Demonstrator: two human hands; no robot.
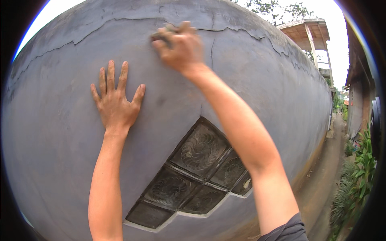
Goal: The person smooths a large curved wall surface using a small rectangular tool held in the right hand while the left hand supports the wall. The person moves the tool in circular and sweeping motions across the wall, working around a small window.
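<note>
Grey and weathered, one wall (173, 116) fills most of our view, with one long crack (73, 43) running across its upper part. Both of our two hands are raised to it. Our left hand (115, 105) lies flat on the surface, back toward us, its five fingers spread apart. Our right hand (183, 46), higher up and blurred, has its fingers bent around one small dark object (158, 37); this sits just below the crack, too smeared for us to tell its kind or whether it touches the wall. Lower down we count six patterned panels (201, 146) set in a stepped group, partly covered by our right arm (241, 124). Off to the right we see one narrow path (329, 160), one row of green plants (364, 172) and one raised structure (295, 30).
</note>
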